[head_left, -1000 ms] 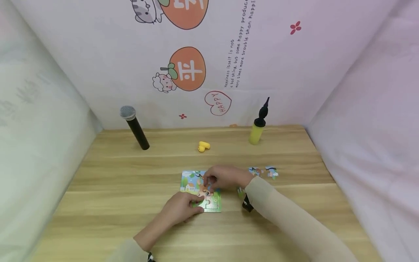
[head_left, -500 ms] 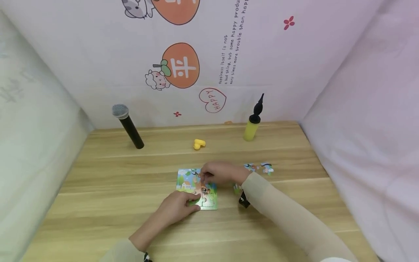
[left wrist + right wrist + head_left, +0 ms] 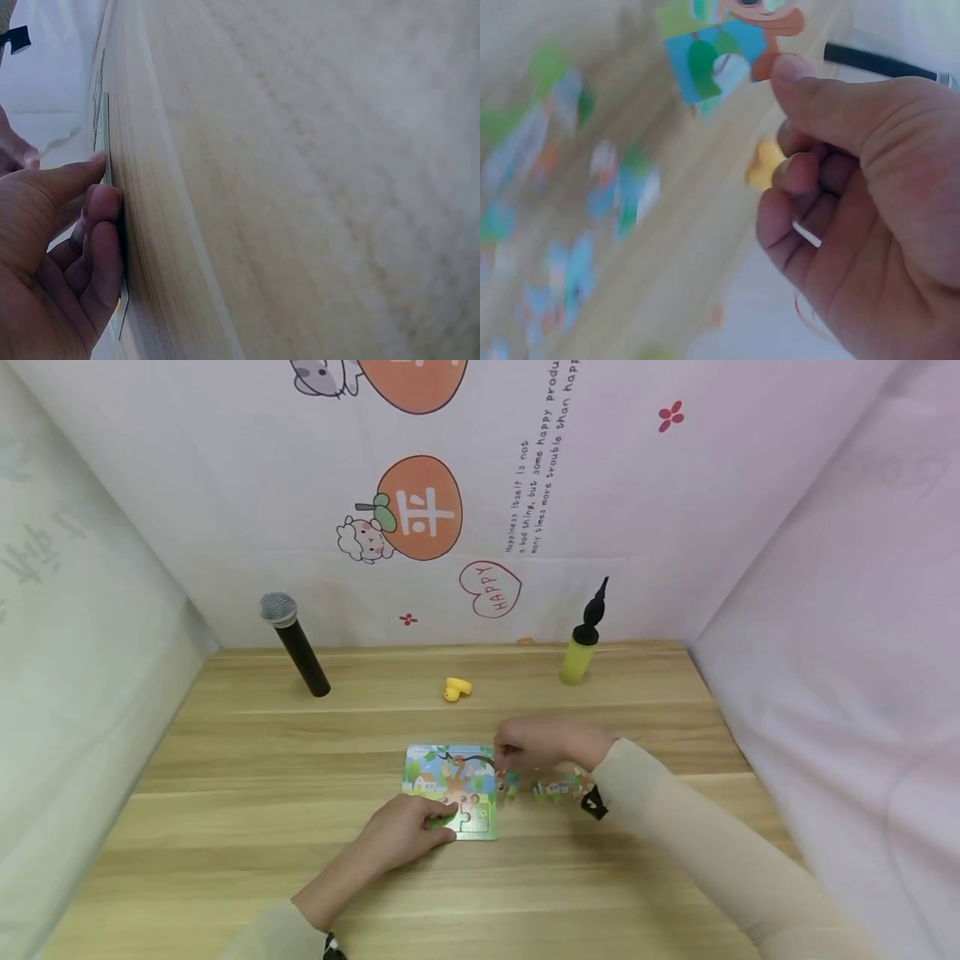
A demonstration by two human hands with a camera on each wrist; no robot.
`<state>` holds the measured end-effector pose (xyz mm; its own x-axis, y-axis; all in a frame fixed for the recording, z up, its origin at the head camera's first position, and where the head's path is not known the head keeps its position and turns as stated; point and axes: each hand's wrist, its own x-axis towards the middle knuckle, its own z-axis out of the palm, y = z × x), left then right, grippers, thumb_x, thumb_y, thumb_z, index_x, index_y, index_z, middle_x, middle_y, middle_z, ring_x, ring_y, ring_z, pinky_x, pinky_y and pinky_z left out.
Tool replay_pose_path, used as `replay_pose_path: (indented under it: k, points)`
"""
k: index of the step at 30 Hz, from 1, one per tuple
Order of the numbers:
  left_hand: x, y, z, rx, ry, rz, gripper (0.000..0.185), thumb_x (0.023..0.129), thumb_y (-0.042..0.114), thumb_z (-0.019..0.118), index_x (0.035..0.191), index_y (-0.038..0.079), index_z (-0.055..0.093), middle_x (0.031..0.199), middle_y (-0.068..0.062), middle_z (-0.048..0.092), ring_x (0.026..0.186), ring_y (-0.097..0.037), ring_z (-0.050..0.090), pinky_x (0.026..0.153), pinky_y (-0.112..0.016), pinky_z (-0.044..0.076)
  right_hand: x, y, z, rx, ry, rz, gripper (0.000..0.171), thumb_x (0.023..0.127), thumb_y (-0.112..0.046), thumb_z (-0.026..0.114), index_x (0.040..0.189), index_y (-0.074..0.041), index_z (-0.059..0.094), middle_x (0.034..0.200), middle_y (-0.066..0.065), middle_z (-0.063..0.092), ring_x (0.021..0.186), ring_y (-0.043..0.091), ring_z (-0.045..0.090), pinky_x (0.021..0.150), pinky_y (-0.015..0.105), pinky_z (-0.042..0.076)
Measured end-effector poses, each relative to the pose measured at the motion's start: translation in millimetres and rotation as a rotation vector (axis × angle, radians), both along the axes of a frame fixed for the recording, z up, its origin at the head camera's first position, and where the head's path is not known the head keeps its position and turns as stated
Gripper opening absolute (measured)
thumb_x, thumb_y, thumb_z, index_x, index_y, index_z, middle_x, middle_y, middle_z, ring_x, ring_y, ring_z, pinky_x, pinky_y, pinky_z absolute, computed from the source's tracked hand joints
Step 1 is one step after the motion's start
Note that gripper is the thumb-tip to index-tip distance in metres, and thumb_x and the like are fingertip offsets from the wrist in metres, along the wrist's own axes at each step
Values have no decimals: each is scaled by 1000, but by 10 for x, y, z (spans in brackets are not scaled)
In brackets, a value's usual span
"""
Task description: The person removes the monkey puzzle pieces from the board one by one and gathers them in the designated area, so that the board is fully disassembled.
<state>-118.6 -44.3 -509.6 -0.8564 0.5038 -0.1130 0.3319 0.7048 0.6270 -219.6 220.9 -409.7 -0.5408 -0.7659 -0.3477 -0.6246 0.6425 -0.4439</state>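
A half-built cartoon puzzle (image 3: 451,789) lay near the middle of the wooden table (image 3: 247,760), its bright greens, blues and an orange-brown animal figure showing between two hands. The left hand (image 3: 408,833) pressed on the puzzle's near left corner, thumb and fingertips flat against the card's edge rather than curled round it. The right hand (image 3: 542,743) hovered just right of the puzzle, its grip pinching a single puzzle piece (image 3: 724,46) printed in blue, green and orange between thumb and forefinger. Loose pieces (image 3: 558,787) lay scattered on the table under that wrist, blurred in the wrist view. Along the far edge stood a black microphone (image 3: 294,643) at left, a small yellow toy (image 3: 455,688) in the middle and a yellow hand pump (image 3: 582,646) with a black top at right. Pale cloth printed with orange fruit, cartoon animals and a "HAPPY" heart (image 3: 490,588) hung behind, with plain sheets closing in both sides.
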Motion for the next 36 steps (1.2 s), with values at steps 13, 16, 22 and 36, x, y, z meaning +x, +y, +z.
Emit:
replay_pose_path:
  k: [13, 16, 22, 36]
  points:
    - [3, -12, 47, -24, -4, 17, 41, 91, 39, 77, 127, 19, 73, 55, 14, 50, 42, -3, 32, 44, -25, 33, 185, 953, 281, 374, -8, -134, 43, 89, 2, 63, 60, -19, 38, 58, -8, 28, 54, 9, 24, 53, 27, 24]
    - [6, -12, 50, -22, 0, 21, 41, 91, 39, 77, 126, 19, 74, 55, 14, 50, 42, -3, 31, 44, -25, 33, 217, 1057, 248, 399, 21, -144, 45, 87, 4, 62, 59, -20, 35, 57, -8, 25, 54, 9, 20, 53, 26, 22]
    - [23, 1, 29, -22, -1, 17, 41, 91, 39, 77, 127, 19, 73, 51, 12, 49, 42, -3, 33, 45, -26, 33, 231, 1199, 132, 445, 57, -170, 46, 86, 7, 59, 57, -20, 35, 54, -8, 25, 51, 8, 20, 51, 25, 22]
    - [62, 12, 39, -24, 30, 13, 40, 91, 39, 77, 126, 19, 74, 55, 14, 48, 46, -3, 30, 45, -25, 33, 187, 1140, -82, 431, 97, -143, 44, 80, 7, 64, 56, -18, 38, 54, -8, 28, 51, 8, 23, 51, 27, 23]
